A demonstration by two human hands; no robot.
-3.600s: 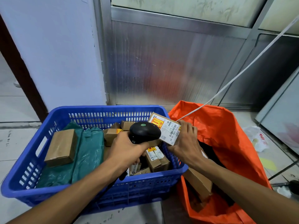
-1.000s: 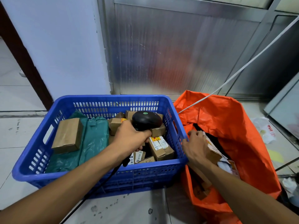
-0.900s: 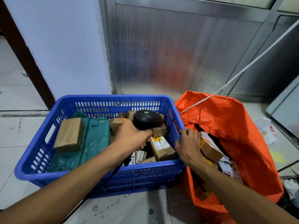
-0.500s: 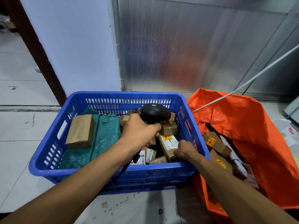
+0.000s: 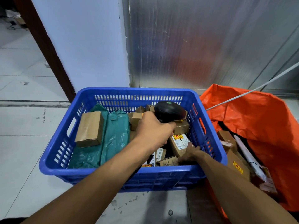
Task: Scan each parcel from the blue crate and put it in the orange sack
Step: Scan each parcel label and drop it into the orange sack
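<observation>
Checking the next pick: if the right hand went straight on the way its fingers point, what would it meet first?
The right hand already reaches the labelled cardboard parcel in the blue crate; it looks to be touching, though depth is unclear.

No text is sharp enough to read. A box [image 5: 178,143] in the blue crate [image 5: 129,171] carries a white printed label with a yellow and red patch; its characters are blurred. A box [image 5: 237,165] in the orange sack [image 5: 258,113] bears a yellow sticker with red marks, also illegible.
</observation>
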